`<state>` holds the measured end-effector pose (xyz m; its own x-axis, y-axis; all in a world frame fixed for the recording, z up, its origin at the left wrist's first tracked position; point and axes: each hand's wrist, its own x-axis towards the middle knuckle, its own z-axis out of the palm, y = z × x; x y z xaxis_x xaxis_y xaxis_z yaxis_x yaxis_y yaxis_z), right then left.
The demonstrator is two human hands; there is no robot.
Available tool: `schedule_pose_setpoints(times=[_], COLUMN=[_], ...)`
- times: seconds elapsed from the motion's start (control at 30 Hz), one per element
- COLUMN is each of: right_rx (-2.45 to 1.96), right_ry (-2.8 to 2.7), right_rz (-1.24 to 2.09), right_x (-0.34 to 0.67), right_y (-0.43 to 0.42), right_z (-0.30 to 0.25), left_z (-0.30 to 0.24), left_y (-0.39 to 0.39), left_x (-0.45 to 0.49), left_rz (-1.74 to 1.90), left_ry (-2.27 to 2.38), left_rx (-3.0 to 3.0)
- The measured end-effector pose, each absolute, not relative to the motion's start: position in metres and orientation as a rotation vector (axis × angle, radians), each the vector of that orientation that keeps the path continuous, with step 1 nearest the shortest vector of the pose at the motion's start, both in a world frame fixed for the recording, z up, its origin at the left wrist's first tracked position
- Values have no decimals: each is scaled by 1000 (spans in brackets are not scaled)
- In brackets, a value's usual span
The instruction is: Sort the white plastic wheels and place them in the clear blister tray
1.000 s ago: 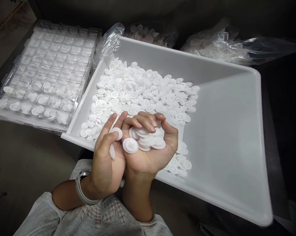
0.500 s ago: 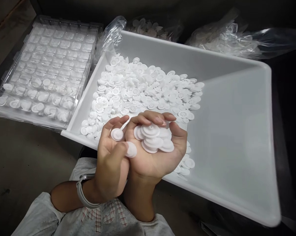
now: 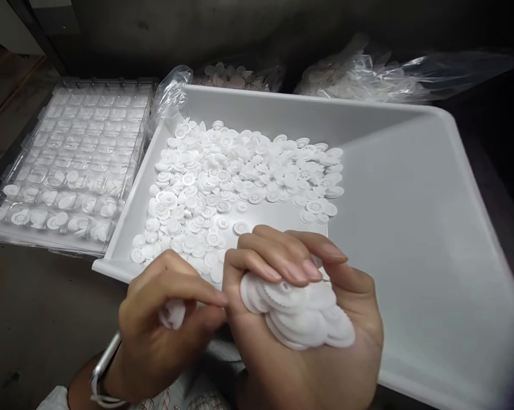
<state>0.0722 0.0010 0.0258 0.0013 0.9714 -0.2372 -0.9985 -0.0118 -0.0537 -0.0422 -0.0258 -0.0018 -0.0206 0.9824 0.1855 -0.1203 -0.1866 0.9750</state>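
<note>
White discs [image 3: 297,313]: a quantity, thin, round, some with pierced or ribbed centres. Located in three places: in both hands, loose in a large tray, and in the pockets of a transparent tray.

Right hand [image 3: 325,364]: lower centre of the frame, palm up, fingers curled over an overlapping pile of discs, thumb bent in from the right. The pile rests on the palm, its lower edges exposed.

Left hand [image 3: 158,347]: lower left of centre, fingers folded, one disc [image 3: 173,316] partly showing within the curl. Thumb and forefinger tips drawn together beside the right hand's edge; whether anything sits between those tips cannot be told. A pale wristband [image 3: 97,387] on this wrist.

Large tray [image 3: 414,245]: pale grey, deep-walled, from centre to right edge of the frame. Its discs heaped at the left part, with a few single ones just beyond the right hand's fingers.

Transparent tray [image 3: 107,101]: left side of the frame, many pockets in rows; white discs in the lower rows.

Plastic bag [image 3: 239,78]: upper centre, behind the large tray, round pieces inside.

Second bag [image 3: 367,77]: upper right, crumpled, shiny, pale contents.
</note>
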Motion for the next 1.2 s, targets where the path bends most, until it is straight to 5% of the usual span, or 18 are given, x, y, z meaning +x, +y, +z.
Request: schedule_pose_setpoints(times=[0.13,0.53,1.2], right_rx=[-221,-285,-367], right_ry=[152,176,274], right_rz=[1640,1562,1519], right_x=[78,72,71], right_y=[-2,5,9], right_z=[26,8,1], left_z=[1,11,14], left_y=[-27,-15,2], left_x=[-49,-43,-42], left_rz=[1292,837,631], left_ry=[1143,1345,1331], left_rx=[1608,1478,1348])
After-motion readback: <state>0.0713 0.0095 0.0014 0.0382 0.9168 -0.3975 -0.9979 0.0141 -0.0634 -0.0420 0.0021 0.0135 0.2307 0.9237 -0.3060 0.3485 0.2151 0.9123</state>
